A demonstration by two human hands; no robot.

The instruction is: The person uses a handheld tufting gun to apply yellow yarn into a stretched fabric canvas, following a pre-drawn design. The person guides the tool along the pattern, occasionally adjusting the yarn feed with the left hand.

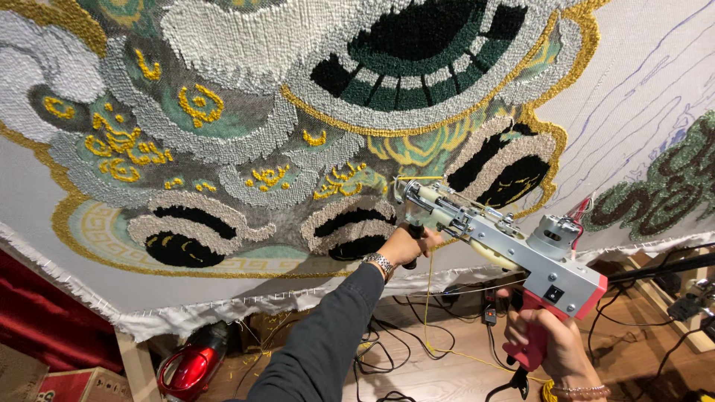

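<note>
A wooden floor strewn with black cables, a red vacuum cleaner and red curtain at left.

A wooden floor carries black cables tangled near its middle, with yellow yarn trailing across them. A red vacuum cleaner lies to the left, just beside a wooden frame leg.

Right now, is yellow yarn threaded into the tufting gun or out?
Threaded: a yellow yarn strand runs from the floor up to the tufting gun by the left hand.
</note>
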